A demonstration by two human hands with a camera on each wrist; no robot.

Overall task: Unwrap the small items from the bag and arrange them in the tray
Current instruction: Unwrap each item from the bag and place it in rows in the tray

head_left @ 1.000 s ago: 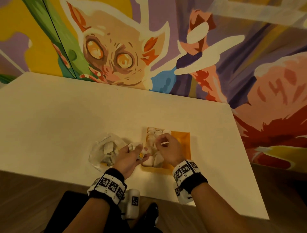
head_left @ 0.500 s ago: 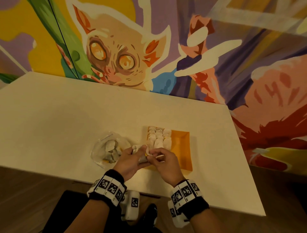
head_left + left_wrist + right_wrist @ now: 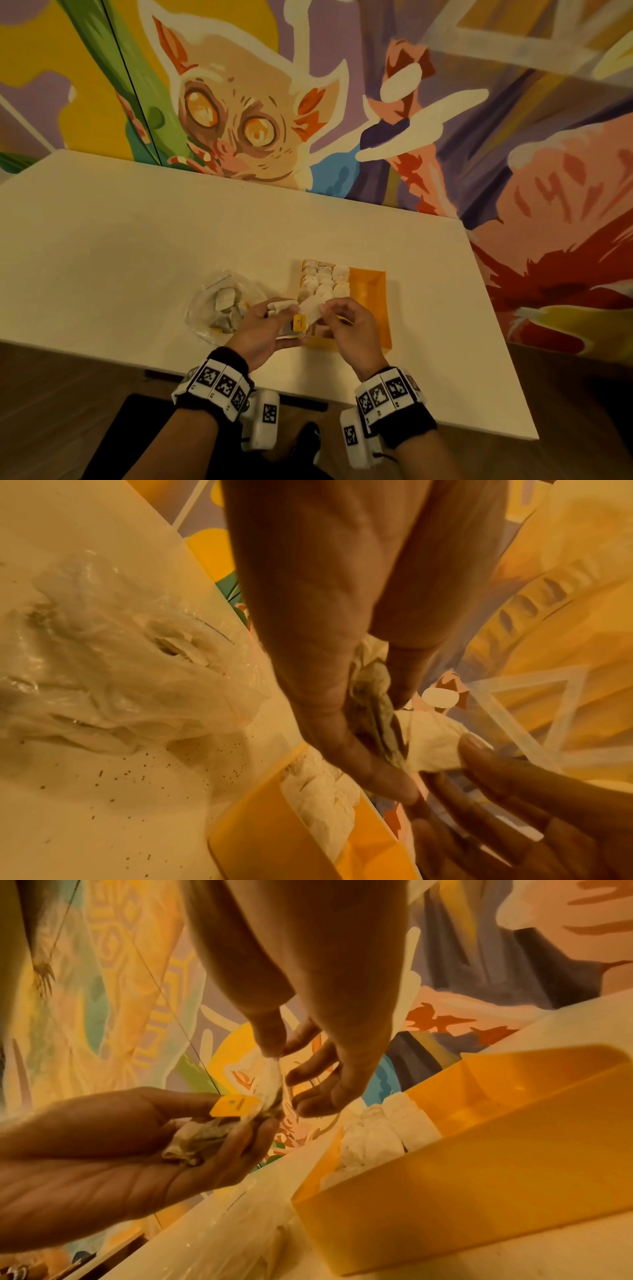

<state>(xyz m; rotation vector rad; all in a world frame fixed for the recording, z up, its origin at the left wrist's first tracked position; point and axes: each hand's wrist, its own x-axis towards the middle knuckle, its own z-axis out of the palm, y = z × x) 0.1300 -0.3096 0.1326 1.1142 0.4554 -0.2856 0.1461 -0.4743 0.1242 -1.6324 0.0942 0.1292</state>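
Observation:
My left hand [image 3: 265, 322] grips a crumpled white wrapped item [image 3: 202, 1137] with a small yellow tag [image 3: 298, 322] above the table's near edge. My right hand [image 3: 330, 310] pinches a white flap of that item [image 3: 311, 306] between thumb and forefinger and holds it stretched away from the left hand; in the left wrist view the flap [image 3: 433, 746] runs to the right fingertips [image 3: 474, 746]. The orange tray [image 3: 369, 294] lies just behind the hands, with rows of white unwrapped items [image 3: 322, 279] along its left side. The clear plastic bag [image 3: 219, 305] of wrapped items sits left of the tray.
The cream table [image 3: 137, 246] stands against a painted mural wall [image 3: 342, 102]. Its right edge [image 3: 496, 325] is near the tray. Dark specks dot the tabletop [image 3: 137, 775] beside the bag. Below the near edge are the floor and a dark seat [image 3: 137, 438].
My right hand has come back from the tray to the left hand. Both hands shifted toward the near edge, and the right hand now draws a white flap out of the held item.

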